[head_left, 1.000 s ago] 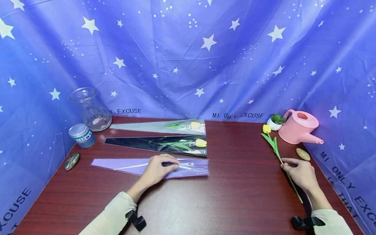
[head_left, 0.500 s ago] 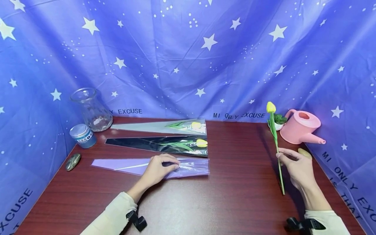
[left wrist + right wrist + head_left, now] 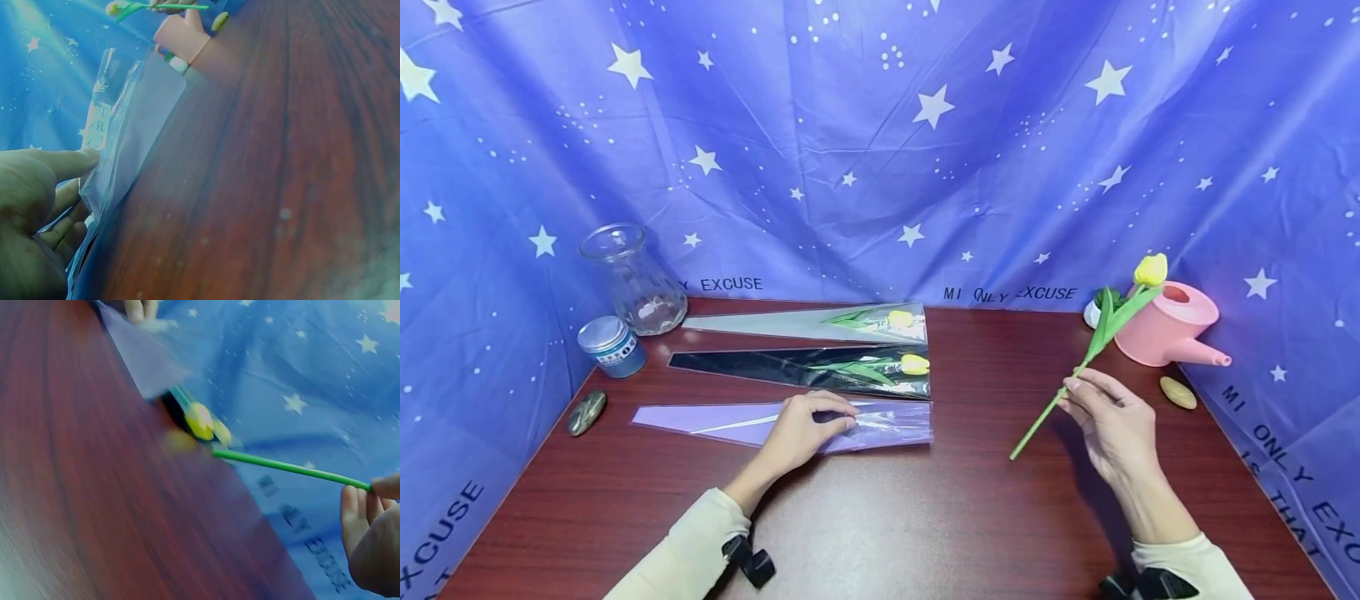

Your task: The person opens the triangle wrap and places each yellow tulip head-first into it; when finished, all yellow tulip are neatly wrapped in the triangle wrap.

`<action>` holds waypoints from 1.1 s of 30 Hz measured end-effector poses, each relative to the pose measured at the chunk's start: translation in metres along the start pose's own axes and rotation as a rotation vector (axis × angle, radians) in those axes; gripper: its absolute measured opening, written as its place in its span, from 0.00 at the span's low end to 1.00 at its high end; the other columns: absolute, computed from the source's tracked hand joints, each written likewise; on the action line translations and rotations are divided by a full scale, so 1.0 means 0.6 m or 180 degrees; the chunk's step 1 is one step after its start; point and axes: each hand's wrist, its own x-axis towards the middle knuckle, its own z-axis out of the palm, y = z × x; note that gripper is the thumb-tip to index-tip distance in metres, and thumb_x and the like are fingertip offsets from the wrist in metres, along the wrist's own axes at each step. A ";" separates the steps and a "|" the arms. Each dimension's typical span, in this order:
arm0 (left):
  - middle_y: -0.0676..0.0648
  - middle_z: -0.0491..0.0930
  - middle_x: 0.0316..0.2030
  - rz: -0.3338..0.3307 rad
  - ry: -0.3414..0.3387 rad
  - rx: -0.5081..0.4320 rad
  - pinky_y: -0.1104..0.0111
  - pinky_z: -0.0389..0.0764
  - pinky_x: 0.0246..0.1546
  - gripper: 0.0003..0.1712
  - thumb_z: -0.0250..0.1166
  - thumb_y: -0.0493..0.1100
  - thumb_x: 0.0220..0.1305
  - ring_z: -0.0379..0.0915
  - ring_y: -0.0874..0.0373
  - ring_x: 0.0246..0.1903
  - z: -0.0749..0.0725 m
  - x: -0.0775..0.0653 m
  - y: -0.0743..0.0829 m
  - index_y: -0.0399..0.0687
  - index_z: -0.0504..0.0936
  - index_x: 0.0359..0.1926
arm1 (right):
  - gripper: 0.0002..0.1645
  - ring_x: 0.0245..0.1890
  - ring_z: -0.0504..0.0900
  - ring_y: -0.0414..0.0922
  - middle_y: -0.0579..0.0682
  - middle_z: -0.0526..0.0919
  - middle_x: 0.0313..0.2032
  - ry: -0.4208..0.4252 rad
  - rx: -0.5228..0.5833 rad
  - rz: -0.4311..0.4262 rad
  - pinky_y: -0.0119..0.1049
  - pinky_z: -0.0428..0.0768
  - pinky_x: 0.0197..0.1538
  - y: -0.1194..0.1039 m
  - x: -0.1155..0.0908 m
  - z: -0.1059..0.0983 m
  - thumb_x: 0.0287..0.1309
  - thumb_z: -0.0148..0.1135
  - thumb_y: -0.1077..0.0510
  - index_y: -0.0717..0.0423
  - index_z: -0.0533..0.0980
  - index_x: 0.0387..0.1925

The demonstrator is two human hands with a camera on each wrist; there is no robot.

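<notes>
In the head view my right hand (image 3: 1116,429) pinches the green stem of a yellow artificial tulip (image 3: 1103,333) between thumb and fingers. The tulip is raised over the right of the table, bloom up and to the right, bare stem end down and to the left. My left hand (image 3: 805,429) pinches the clear film of a purple flower wrapping sleeve (image 3: 898,427), near its wide end. The left wrist view has thumb and fingers on either side of that film (image 3: 106,165). Behind it lie a black sleeve (image 3: 722,365) and a grey sleeve (image 3: 752,325), each with a yellow tulip inside.
A glass vase (image 3: 643,292), a blue lidded jar (image 3: 613,348) and a dark stone (image 3: 587,413) stand at the left. On the right are a pink watering can (image 3: 1165,329), a small potted plant (image 3: 1097,310) and a tan stone (image 3: 1177,392). Starry cloth (image 3: 850,167) surrounds the table.
My right hand has lifted the tulip and moved left with it. The stem has turned so that the bloom leans right and the stem end points left. My left hand stays put on the purple sleeve.
</notes>
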 end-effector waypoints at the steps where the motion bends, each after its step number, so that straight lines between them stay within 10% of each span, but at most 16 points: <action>1: 0.61 0.90 0.42 0.0002 0.0003 0.0004 0.61 0.80 0.62 0.06 0.78 0.44 0.59 0.85 0.62 0.50 0.000 0.000 0.000 0.62 0.93 0.38 | 0.15 0.29 0.91 0.46 0.57 0.91 0.30 0.0075 0.0051 0.0012 0.39 0.91 0.38 0.006 -0.002 0.005 0.65 0.55 0.81 0.68 0.85 0.38; 12: 0.61 0.90 0.41 0.0000 -0.0012 -0.0006 0.62 0.80 0.62 0.06 0.77 0.44 0.59 0.85 0.62 0.50 0.002 -0.001 0.001 0.62 0.93 0.38 | 0.10 0.24 0.90 0.48 0.57 0.88 0.25 0.1225 0.0205 -0.0015 0.43 0.91 0.39 0.072 -0.036 0.054 0.59 0.62 0.81 0.66 0.78 0.35; 33: 0.59 0.90 0.42 -0.0034 -0.0016 -0.0024 0.62 0.81 0.61 0.06 0.78 0.44 0.59 0.85 0.61 0.50 0.001 -0.001 0.000 0.60 0.94 0.38 | 0.11 0.30 0.90 0.44 0.54 0.90 0.28 0.1329 -0.0003 0.0246 0.42 0.90 0.45 0.178 -0.075 0.123 0.62 0.61 0.78 0.62 0.77 0.32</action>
